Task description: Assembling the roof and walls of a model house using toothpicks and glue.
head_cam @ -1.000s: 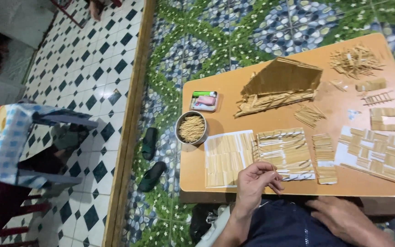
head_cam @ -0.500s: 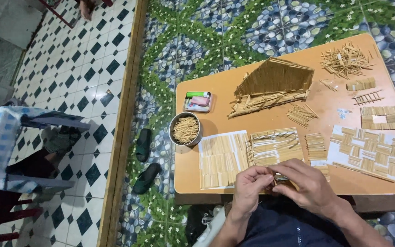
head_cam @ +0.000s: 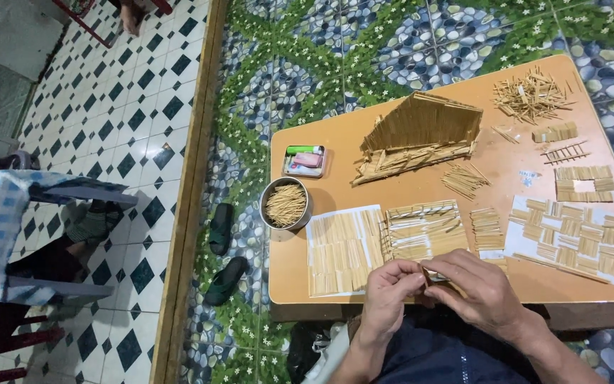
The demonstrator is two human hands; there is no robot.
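Note:
My left hand (head_cam: 386, 291) and my right hand (head_cam: 479, 290) meet at the near edge of an orange table (head_cam: 335, 135), fingertips pinched together on a small wooden stick piece (head_cam: 428, 276). Just beyond them lies a flat panel of glued sticks (head_cam: 421, 229), with a pale sheet of stick rows (head_cam: 340, 249) to its left. A roof-shaped stick model (head_cam: 421, 131) stands at the table's middle. A round tin of sticks (head_cam: 286, 204) sits at the left edge.
A small tray with a green and a pink lighter (head_cam: 305, 161) lies near the tin. Loose sticks (head_cam: 531, 94), a small stick ladder (head_cam: 566, 151) and a sheet of stick squares (head_cam: 570, 238) fill the right side. Dark sandals (head_cam: 222, 256) lie on the floor.
My right hand has come up from my lap to join the left hand. Both now pinch a stick piece at the table's near edge. The view has shifted slightly.

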